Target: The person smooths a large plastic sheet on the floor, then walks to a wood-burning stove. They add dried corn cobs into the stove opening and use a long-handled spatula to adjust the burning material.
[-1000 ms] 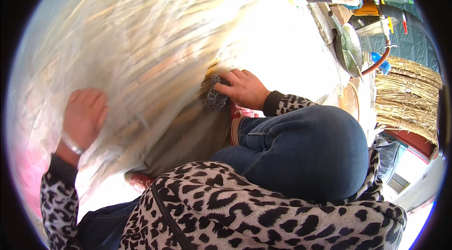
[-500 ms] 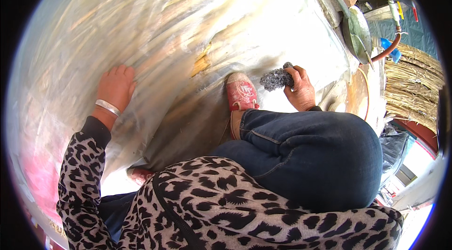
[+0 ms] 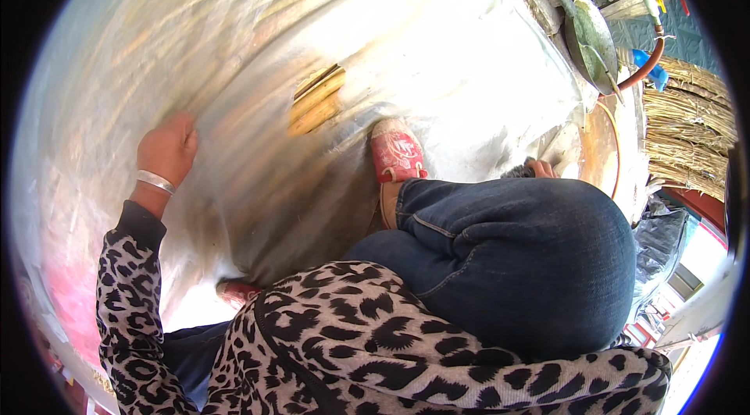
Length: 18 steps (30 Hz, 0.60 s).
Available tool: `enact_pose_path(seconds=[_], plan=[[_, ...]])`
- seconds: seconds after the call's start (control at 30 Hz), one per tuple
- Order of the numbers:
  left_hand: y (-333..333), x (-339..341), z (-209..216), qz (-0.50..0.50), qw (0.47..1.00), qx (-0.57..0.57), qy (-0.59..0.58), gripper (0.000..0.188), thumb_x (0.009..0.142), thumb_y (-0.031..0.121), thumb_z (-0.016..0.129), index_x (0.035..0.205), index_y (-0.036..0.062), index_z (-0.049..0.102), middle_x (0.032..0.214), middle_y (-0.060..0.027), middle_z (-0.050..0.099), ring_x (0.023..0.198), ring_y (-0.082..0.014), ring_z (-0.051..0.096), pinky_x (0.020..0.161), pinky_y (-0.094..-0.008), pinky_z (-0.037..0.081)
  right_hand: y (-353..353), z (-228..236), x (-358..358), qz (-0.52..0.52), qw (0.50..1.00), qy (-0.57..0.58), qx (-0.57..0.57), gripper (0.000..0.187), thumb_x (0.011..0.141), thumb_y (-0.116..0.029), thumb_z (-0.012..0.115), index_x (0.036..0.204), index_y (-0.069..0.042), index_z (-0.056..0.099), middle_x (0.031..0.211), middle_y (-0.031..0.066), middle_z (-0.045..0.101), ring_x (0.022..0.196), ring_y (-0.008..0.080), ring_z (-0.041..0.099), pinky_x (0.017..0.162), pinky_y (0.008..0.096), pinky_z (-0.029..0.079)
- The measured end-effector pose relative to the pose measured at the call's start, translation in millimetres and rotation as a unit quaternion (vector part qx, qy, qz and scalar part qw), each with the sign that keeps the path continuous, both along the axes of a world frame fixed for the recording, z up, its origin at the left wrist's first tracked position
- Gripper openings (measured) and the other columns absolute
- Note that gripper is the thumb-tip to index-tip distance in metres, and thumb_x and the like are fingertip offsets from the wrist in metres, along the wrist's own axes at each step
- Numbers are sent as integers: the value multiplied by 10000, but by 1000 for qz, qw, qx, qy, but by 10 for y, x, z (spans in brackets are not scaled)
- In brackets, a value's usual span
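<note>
Spreading under a red shoe (image 3: pixel 397 151), plastic sheeting (image 3: pixel 250 110) is clamped in the left hand (image 3: pixel 167 151); a scourer (image 3: pixel 517 171), gripped by the right hand (image 3: pixel 544 169), is partly blocked by the knee (image 3: pixel 574 247), with a pan (image 3: pixel 587 28) beyond.

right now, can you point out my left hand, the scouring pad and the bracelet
Left hand (image 3: pixel 168 148): head view, on the back of the hand.
Scouring pad (image 3: pixel 516 171): head view, on the small dark part that shows.
Bracelet (image 3: pixel 157 181): head view, on the middle of its silver band.
</note>
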<state>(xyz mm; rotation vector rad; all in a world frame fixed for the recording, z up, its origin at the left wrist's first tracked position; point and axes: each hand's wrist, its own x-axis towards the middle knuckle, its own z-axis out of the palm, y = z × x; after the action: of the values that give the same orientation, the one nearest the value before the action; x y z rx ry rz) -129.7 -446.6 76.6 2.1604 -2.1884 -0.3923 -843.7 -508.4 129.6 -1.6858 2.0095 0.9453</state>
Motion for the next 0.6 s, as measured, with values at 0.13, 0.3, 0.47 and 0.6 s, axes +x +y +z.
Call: enact_pose_path(seconds=[0.13, 0.3, 0.47, 0.6], plan=[[-29, 49, -1, -4, 999, 2, -35, 163, 881, 174, 700, 911, 96, 560, 816, -142, 661, 768, -405, 644, 665, -513, 499, 154, -89, -147, 16, 996, 59, 68, 557, 888, -170, 701, 1425, -158, 554, 1496, 115, 515, 1433, 293, 462, 1208, 463, 348], [-29, 33, -15, -9, 999, -1, -37, 169, 874, 172, 699, 900, 97, 549, 809, -142, 666, 743, -408, 641, 653, -521, 499, 227, -237, -194, 71, 987, 101, 107, 514, 909, -171, 686, 1410, -151, 574, 1484, 112, 533, 1430, 285, 466, 1208, 462, 342], [-29, -10, 35, -11, 1000, 4, -13, 166, 868, 178, 699, 894, 101, 554, 790, -140, 663, 731, -407, 640, 647, -521, 501, 37, -337, 132, 138, 988, 63, 32, 472, 930, -173, 670, 1395, -144, 594, 1473, 110, 551, 1427, 277, 471, 1208, 461, 337], [-26, -80, 115, -8, 1000, 12, 15, 135, 870, 168, 684, 868, 101, 566, 778, -140, 653, 734, -401, 638, 643, -506, 499, -234, -413, 919, 239, 960, -94, -111, 416, 917, -75, 648, 1332, -81, 620, 1401, 132, 613, 1344, 326, 530, 1132, 460, 403]])
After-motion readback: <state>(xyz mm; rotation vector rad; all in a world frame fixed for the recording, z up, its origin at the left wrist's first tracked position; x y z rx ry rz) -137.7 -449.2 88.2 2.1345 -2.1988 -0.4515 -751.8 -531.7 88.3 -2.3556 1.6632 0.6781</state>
